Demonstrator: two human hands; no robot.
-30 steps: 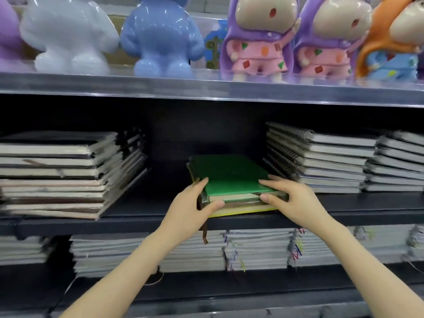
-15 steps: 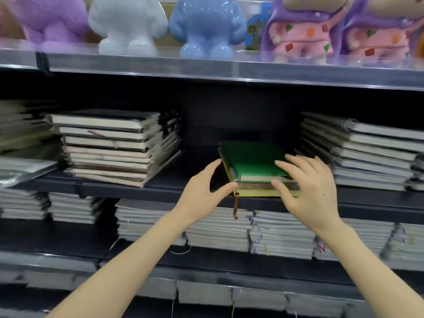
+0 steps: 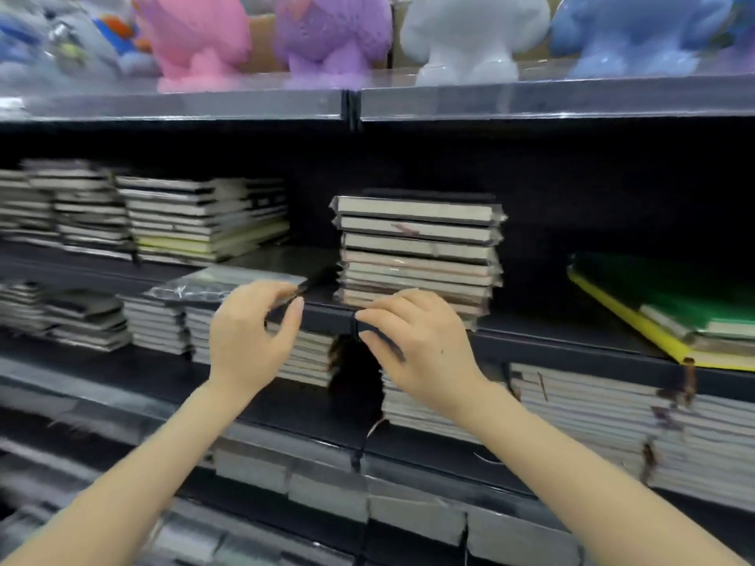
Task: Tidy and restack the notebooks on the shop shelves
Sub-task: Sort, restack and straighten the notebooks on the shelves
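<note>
A stack of dark-covered notebooks [image 3: 416,251] stands on the middle shelf [image 3: 531,337], just above my hands. My left hand [image 3: 249,341] hovers with fingers apart at the corner of a flat plastic-wrapped notebook [image 3: 228,283] lying on the shelf edge. In front of the stack's lower left corner, my right hand [image 3: 416,345] is spread and holds nothing. The green notebook [image 3: 674,300] on a yellow one [image 3: 637,320] lies at the far right of the same shelf, away from both hands.
More notebook stacks [image 3: 175,218] fill the shelf's left part, and stacks [image 3: 592,422] fill the shelf below. Plush toys in pink [image 3: 196,38], purple [image 3: 331,34], white [image 3: 470,34] and blue [image 3: 637,34] sit on the top shelf. The picture is motion-blurred.
Both hands have let go of the green notebook pile and moved left to the dark stack and the wrapped notebook. The view has swung left.
</note>
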